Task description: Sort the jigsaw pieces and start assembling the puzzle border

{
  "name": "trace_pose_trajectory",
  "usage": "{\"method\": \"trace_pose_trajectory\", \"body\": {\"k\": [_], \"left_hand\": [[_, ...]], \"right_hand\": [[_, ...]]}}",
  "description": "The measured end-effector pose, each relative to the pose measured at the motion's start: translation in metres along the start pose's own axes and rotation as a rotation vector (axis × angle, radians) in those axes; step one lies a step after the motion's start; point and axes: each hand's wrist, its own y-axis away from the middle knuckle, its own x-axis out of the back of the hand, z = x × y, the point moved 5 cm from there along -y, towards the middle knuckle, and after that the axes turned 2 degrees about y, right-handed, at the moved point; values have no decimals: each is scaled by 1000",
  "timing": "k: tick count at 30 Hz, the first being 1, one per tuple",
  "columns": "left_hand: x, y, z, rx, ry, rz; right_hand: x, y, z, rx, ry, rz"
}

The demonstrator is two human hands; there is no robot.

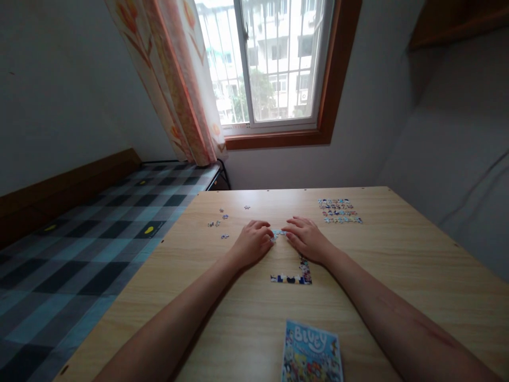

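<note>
A light blue strip of jigsaw puzzle pieces lies flat on the wooden table between my hands. My left hand has its fingers curled down at the strip's left end, pressed on a puzzle piece that they partly hide. From the other side, my right hand rests with fingers stretched out, its fingertips on the strip's right end. Below it runs a joined puzzle edge, L-shaped, along the bottom and up the right side; my right hand covers the upper part of that side.
Several loose puzzle pieces are scattered at the left of the table. Rows of pieces lie at the back right. Near me is a Bluey picture box. A bed with a checked cover adjoins the left side.
</note>
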Motion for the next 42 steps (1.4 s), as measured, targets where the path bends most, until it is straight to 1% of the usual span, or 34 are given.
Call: {"method": "trace_pose_trajectory", "body": {"k": [7,11,14,21,24,27,31,35,40,42], "left_hand": [[-3,-2,-3,4,50,-10],[-2,-1,-2,6,65,-4],[-3,-1,-2,12,66,-12],[-3,-3,1,-1,96,-46],[-2,-2,4,-11,87,-42],[2,1,2,19,122,10],[8,6,-6,109,204,75],[7,6,-13,151,204,68],[1,5,-13,120,190,22],[0,5,-14,125,181,22]], "right_hand": [[0,0,0,-9,-13,-1],[1,1,0,2,-24,14],[1,0,0,13,-21,0],[2,0,1,22,-36,3],[3,-1,1,21,-49,3],[5,-1,2,-3,-92,30],[9,0,5,-54,-156,79],[11,0,9,-83,-200,118],[13,-2,14,-122,-267,153],[14,-2,15,-130,-288,150]]}}
